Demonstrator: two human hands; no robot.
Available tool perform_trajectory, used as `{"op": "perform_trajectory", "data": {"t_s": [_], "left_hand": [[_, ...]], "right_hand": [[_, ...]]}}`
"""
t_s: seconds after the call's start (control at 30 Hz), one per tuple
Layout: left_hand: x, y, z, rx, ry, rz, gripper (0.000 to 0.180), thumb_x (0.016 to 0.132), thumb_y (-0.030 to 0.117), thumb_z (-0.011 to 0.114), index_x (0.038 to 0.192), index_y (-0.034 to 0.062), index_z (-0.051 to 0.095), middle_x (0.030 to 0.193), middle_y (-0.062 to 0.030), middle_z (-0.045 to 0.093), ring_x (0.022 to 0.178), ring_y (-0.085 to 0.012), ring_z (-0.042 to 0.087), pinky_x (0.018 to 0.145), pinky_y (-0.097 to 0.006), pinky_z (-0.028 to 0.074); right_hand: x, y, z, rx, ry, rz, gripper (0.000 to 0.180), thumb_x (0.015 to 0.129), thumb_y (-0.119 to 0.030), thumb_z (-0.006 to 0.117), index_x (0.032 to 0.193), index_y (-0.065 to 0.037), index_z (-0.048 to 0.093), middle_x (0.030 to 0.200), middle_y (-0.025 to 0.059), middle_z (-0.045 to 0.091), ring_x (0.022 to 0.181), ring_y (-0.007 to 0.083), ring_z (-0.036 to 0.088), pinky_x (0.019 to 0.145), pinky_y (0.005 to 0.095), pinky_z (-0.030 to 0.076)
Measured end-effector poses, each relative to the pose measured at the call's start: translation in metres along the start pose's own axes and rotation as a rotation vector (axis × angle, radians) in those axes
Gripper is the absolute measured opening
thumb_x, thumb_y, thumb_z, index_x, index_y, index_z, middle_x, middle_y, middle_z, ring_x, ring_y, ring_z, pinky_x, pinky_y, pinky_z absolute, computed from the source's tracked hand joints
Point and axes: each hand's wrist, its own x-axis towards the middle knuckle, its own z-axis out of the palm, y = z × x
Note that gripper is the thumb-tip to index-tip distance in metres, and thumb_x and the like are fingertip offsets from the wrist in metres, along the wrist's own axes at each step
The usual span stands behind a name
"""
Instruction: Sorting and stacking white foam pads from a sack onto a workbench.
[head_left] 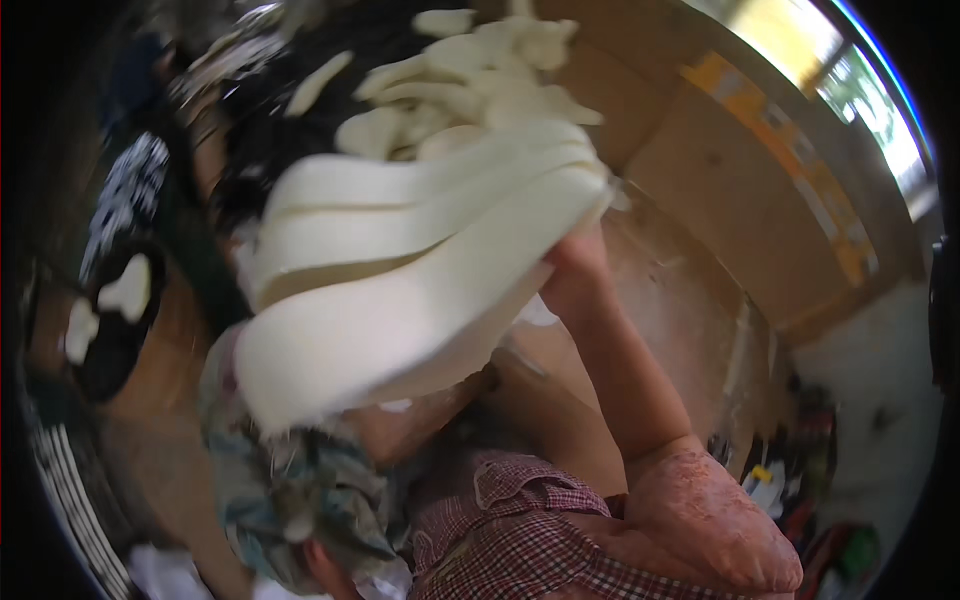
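Three thick, cream-white, sole-shaped foam pieces [400,270] lie stacked together in front of me, curved and slightly fanned apart at their left ends. My right hand [580,262] grips their narrower right end from below, with its fingers partly hidden by the foam. My left hand cannot be made out; the foam and a camouflage-patterned cloth [310,490] at the lower left cover that area. Beyond the stack, a pile of similar loose foam pieces [480,75] rests on black sheeting.
A large cardboard panel [740,180] with an orange-yellow strip rises at the right. Two pale foam pieces [127,290] show on a dark item at the far left. Mixed coloured items [800,470] lie at the lower right. Bright windows are at the upper right.
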Motion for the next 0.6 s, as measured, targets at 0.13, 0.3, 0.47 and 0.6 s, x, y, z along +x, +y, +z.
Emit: {"op": "perform_trajectory", "data": {"t_s": [0.13, 0.3, 0.47, 0.6], "left_hand": [[0.036, 0.011, 0.057, -0.072, -0.22, -0.505, 0.039, 0.075, 0.022, 0.06, 0.107, -0.0015, 0.059, 0.097, -0.0114, 0.064, 0.087, -0.0251, 0.059, 0.078, -0.035, 0.046], [0.039, 0.045, 0.084, 0.634, -0.216, -0.222, 0.065, 0.08, 0.048, 0.055, 0.12, -0.0028, 0.054, 0.126, -0.019, 0.052, 0.118, -0.0299, 0.047, 0.1, -0.034, 0.035], [0.017, 0.142, 0.13, 0.537, -0.1, -0.253, 0.048, 0.077, 0.03, 0.058, 0.111, -0.0033, 0.058, 0.11, -0.0157, 0.058, 0.102, -0.0261, 0.054, 0.088, -0.035, 0.042], [-0.017, 0.185, 0.144, 0.476, -0.006, -0.295, 0.038, 0.075, 0.02, 0.059, 0.105, -0.0035, 0.06, 0.1, -0.0138, 0.062, 0.092, -0.0238, 0.058, 0.081, -0.035, 0.045]], "right_hand": [[-0.033, -0.048, -0.153, -0.546, 0.18, -0.211, 0.086, 0.064, -0.019, 0.081, 0.133, -0.007, 0.032, 0.12, 0.0097, 0.052, 0.109, 0.0203, 0.052, 0.092, 0.0348, 0.044], [-0.023, -0.071, -0.358, -0.907, 0.474, -0.133, 0.084, 0.066, -0.013, 0.079, 0.134, -0.009, 0.031, 0.116, 0.0109, 0.055, 0.106, 0.0213, 0.054, 0.09, 0.0358, 0.046], [0.016, -0.092, -0.517, -0.86, 0.648, -0.036, 0.088, 0.065, -0.006, 0.079, 0.137, -0.008, 0.03, 0.115, 0.0095, 0.056, 0.103, 0.0206, 0.056, 0.088, 0.0352, 0.048], [0.054, -0.119, -0.653, -0.914, 0.516, -0.005, 0.091, 0.067, -0.008, 0.078, 0.141, -0.007, 0.025, 0.123, 0.0137, 0.051, 0.107, 0.0238, 0.054, 0.09, 0.0383, 0.047]]}}
